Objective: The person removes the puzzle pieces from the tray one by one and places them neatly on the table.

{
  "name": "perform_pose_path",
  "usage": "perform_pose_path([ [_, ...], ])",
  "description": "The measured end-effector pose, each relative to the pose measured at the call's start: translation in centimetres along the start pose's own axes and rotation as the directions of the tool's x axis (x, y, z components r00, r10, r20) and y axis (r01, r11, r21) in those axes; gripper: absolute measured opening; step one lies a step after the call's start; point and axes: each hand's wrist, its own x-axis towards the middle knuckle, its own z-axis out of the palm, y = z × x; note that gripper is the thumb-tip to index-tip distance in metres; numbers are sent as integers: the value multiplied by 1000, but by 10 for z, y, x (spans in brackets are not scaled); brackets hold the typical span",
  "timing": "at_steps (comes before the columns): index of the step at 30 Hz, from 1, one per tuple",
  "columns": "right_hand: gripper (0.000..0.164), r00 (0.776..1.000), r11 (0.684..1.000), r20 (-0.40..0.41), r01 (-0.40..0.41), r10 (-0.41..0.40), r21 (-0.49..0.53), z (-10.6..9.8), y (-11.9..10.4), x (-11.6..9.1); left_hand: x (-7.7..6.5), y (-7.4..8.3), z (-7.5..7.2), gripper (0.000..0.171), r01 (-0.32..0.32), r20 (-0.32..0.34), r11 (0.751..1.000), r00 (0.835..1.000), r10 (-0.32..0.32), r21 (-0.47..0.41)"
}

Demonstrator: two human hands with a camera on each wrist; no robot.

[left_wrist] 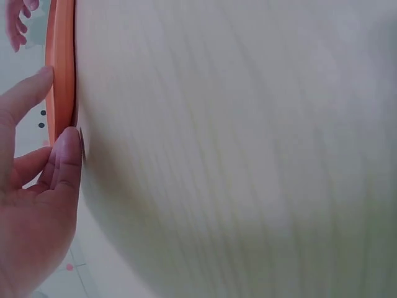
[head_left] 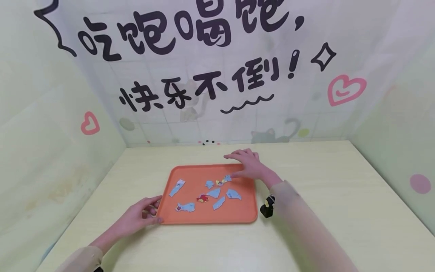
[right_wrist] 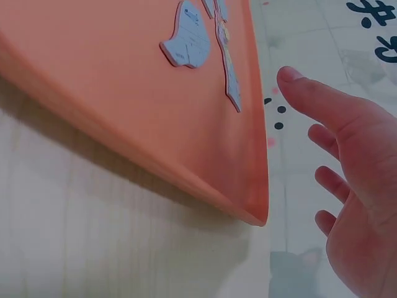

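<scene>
Left fingers (left_wrist: pixel 67 158) grip tray (head_left: pixel 234 216); lettered wall (head_left: pixel 204 121) behind table (head_left: pixel 204 245).

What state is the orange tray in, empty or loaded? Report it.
Loaded, not full: pale blue pieces and a mostly red piece lie spread across the orange tray, with bare surface between them.

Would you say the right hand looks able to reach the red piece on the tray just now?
Probably yes: the right hand holds nothing near the far right corner of the tray, and nothing covers the red piece; thin blue pieces lie between, but the way above looks free.
</scene>
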Motion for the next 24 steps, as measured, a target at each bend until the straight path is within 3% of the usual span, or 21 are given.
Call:
perform_pose_path([
  [11,48,993,995,91,-84,79,51,20,-1,3,-4,-3,1,80,27,30,992,999,-23,-124],
  [18,27,993,994,108,-63,53,89,24,0,3,-2,-4,2,83,46,56,981,998,-36,-188],
  [24,24,990,995,125,-73,64,63,22,-5,7,-3,-9,4,82,98,63,972,994,-87,-212],
])
